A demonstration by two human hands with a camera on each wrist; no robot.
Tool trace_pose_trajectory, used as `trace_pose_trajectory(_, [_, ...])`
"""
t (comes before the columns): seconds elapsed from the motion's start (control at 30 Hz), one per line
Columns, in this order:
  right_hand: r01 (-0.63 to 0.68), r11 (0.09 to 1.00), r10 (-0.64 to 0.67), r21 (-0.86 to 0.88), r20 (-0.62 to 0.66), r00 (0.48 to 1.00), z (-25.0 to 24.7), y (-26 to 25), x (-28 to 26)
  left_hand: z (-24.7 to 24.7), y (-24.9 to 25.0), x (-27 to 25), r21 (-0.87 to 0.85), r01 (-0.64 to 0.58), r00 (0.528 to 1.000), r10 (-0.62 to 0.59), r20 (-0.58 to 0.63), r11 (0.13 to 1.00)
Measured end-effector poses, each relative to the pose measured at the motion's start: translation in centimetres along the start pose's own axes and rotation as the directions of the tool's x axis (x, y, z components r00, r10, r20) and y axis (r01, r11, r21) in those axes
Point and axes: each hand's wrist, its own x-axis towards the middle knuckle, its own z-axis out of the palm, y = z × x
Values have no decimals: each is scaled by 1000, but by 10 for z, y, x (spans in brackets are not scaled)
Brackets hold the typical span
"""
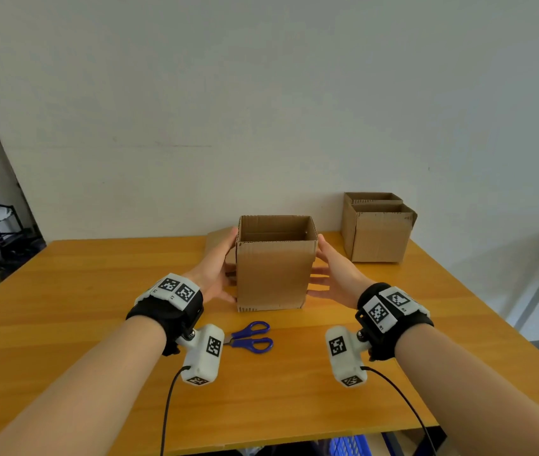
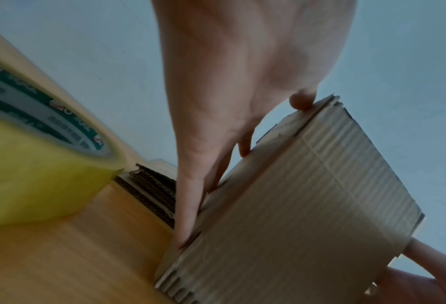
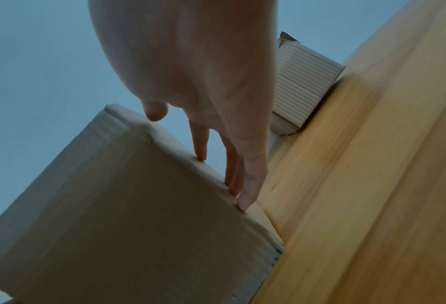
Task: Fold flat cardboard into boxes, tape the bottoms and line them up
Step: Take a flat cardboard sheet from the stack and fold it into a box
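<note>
Boxes [image 1: 274, 268] three, hands [image 1: 217, 264] two, scissors [image 1: 251, 337] one

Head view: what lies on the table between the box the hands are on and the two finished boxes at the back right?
Nothing: between the open box and the two boxes shows only bare table, apart from the right hand against the box's side.

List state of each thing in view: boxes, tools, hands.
Middle box: upright on the table, top open, held between both hands.
Two boxes at the back right: upright, tops open, one behind the other.
Flat cardboard stack: lying flat, unfolded.
Tape roll: on the table, untouched.
Scissors: closed, lying free.
Left hand: fingers straight, pressing the box's left side.
Right hand: fingers straight, against the right side.
</note>
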Motion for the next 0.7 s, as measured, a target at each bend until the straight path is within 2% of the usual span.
trace_pose_trajectory(0.3, [-14,997,5,73,124,992,-4,2,-8,-9,-10,-9,-5,-20,994,20,109,1000])
trace_pose_trajectory(0.7, [29,998,-35,55,112,993,5,1,-11,-12,-7,-27,32,-99,990,95,105,995])
